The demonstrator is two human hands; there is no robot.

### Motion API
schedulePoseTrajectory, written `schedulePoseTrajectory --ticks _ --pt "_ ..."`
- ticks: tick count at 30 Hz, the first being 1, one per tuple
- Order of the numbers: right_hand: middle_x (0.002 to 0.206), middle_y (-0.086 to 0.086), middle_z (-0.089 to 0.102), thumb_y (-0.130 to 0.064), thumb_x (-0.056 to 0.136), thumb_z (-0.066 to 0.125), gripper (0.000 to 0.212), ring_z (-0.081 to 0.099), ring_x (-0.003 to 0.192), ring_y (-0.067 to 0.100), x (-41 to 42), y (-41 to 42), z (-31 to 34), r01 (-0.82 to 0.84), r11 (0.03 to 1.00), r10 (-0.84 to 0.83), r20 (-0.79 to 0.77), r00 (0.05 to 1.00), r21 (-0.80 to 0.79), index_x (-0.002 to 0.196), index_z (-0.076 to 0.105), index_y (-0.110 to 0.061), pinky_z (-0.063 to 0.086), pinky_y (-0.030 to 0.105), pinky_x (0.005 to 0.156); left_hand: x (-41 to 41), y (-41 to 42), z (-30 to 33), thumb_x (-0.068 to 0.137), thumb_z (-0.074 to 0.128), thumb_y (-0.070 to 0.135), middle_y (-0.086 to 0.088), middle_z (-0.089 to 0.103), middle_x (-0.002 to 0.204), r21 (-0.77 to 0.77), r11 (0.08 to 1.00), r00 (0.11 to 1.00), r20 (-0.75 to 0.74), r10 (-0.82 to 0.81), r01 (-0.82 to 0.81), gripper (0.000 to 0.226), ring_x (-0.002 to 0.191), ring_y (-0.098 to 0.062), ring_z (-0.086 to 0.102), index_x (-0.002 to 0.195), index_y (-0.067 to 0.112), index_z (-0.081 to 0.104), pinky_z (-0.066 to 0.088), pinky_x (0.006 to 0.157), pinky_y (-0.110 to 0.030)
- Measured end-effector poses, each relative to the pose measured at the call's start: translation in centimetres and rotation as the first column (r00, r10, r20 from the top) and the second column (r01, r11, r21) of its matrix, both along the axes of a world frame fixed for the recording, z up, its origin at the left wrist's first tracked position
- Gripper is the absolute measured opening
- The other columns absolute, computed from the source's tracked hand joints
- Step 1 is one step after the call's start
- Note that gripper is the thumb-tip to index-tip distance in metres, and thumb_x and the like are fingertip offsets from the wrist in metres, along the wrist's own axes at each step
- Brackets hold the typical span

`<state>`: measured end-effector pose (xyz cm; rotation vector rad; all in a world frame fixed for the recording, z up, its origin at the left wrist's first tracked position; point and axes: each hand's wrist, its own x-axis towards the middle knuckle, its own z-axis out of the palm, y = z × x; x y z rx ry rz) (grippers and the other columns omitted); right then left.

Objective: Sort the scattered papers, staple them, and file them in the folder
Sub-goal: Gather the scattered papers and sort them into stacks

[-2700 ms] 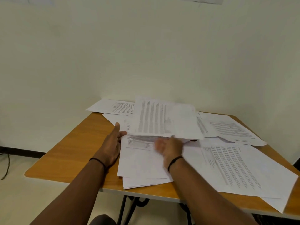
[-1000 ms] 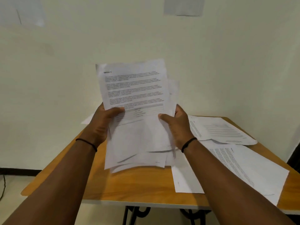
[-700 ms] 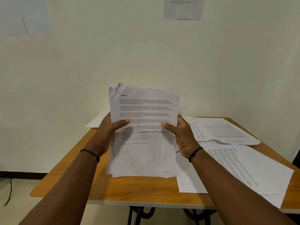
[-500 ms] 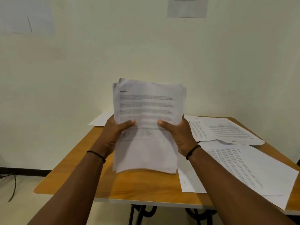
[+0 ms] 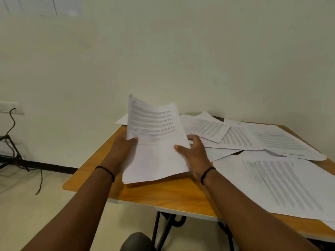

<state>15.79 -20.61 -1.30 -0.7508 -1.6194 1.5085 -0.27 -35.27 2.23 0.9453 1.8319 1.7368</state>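
Note:
A stack of printed papers [image 5: 155, 142] leans back over the left part of the wooden table [image 5: 163, 192], its lower edge close to the tabletop. My left hand [image 5: 121, 147] grips the stack's left edge with the thumb on the front sheet. My right hand [image 5: 194, 151] holds the right edge, thumb laid across the front. Several loose printed sheets [image 5: 241, 138] lie overlapping behind my right hand. A large printed sheet [image 5: 282, 185] lies flat at the right. No stapler or folder shows.
The table stands against a pale wall [image 5: 181, 60]. A single sheet [image 5: 121, 121] pokes out at the table's back left corner. A black cable [image 5: 12, 116] hangs from a wall socket at far left, above a dark stand. Black table legs [image 5: 163, 227] show below.
Both hands gathered loose sheets off the table, raised them upright and squared them. The stack has since tilted back and come down toward the tabletop. The camera has turned left.

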Motion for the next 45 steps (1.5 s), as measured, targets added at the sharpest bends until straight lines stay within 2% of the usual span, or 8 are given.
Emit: schedulePoseTrajectory --ticks 4,7,17,23,27,32,38,45 --pt "0.112 -0.004 0.062 -0.019 0.085 0.075 0.042 0.061 0.098 0.012 -4.0 -0.6 -0.8 -0.090 0.976 0.035 0.263 0.964 0.200 0.119 0.050 -0.019 0.052 0.024 0.079 -3.4 -1.4 -1.5 0.099 0.044 0.001 -0.010 0.064 0.085 -0.208 0.965 0.987 -0.052 0.153 -0.160 0.020 0.077 -0.022 0.058 0.095 0.007 0.063 0.049 0.069 -0.032" --pt "0.110 -0.003 0.063 -0.041 0.086 0.070 0.035 0.059 0.093 0.014 -5.5 -1.1 -3.5 -0.157 0.868 -0.167 0.573 0.803 0.472 0.114 0.062 -0.021 0.046 0.024 0.071 -5.4 -2.3 -3.4 0.097 0.047 0.006 -0.013 0.060 0.085 -0.464 0.821 0.918 -0.360 0.169 -0.333 0.010 0.070 -0.018 0.052 0.092 0.009 0.054 0.045 0.062 -0.035" --pt "0.110 0.007 0.058 -0.042 0.094 0.057 0.033 0.050 0.104 0.024 -6.2 -1.9 -5.1 -0.116 0.734 -0.311 0.484 0.818 0.669 0.107 0.065 -0.013 0.048 0.035 0.082 -4.7 -1.3 -6.9 0.087 0.057 0.023 -0.028 0.048 0.128 -0.477 0.433 0.596 -0.779 0.195 -0.765 0.064 0.113 -0.044 0.047 0.136 -0.011 0.033 0.039 0.097 -0.057" --pt "0.091 0.000 0.061 -0.029 0.098 0.048 0.021 0.051 0.084 0.014 -2.9 -1.9 -3.8 0.015 0.679 -0.311 0.269 0.912 0.734 0.091 0.063 -0.016 0.051 0.031 0.070 0.0 3.3 -5.2 0.080 0.057 0.004 -0.029 0.059 0.095 -0.217 0.689 0.399 -0.910 0.113 -0.691 0.030 0.086 -0.045 0.055 0.107 -0.007 0.057 0.045 0.074 -0.049" --pt "0.074 -0.003 0.063 -0.030 0.095 0.050 0.022 0.057 0.070 0.015 3.4 1.3 -1.2 0.032 0.717 -0.363 0.334 0.870 0.696 0.081 0.063 -0.019 0.052 0.036 0.063 6.1 7.9 -3.9 0.092 0.055 0.017 -0.013 0.068 0.088 -0.281 0.892 0.584 -0.812 -0.024 -0.354 0.016 0.081 -0.030 0.062 0.094 0.006 0.068 0.052 0.070 -0.040" --pt "0.071 -0.003 0.069 -0.024 0.091 0.053 0.022 0.066 0.070 0.015 12.8 6.5 -1.5 0.148 0.894 -0.376 0.527 0.762 0.423 0.079 0.070 -0.017 0.057 0.036 0.074 13.5 13.2 -5.8 0.095 0.059 0.025 -0.007 0.073 0.079 -0.472 0.875 0.790 -0.494 -0.364 0.108 0.023 0.075 -0.024 0.069 0.084 0.009 0.071 0.058 0.077 -0.040" --pt "0.064 0.005 0.068 -0.016 0.090 0.057 0.019 0.062 0.059 0.014 19.3 6.6 -1.3 0.205 0.967 -0.252 0.455 0.854 0.150 0.081 0.073 -0.012 0.050 0.027 0.058 18.2 16.4 -7.3 0.087 0.068 0.046 0.006 0.061 0.108 -0.430 0.903 0.632 -0.692 -0.348 0.026 0.030 0.089 -0.010 0.052 0.111 0.029 0.065 0.041 0.072 -0.025" --pt "0.092 0.002 0.069 -0.015 0.093 0.053 0.016 0.062 0.084 0.019 24.3 11.3 -1.1 0.446 0.730 -0.680 0.485 0.550 0.519 0.089 0.069 -0.015 0.048 0.025 0.070 19.2 17.1 -8.7 0.090 0.061 0.053 0.009 0.050 0.089 -0.308 0.951 0.543 -0.794 -0.273 0.027 0.033 0.081 -0.011 0.053 0.112 0.029 0.064 0.045 0.069 -0.027"
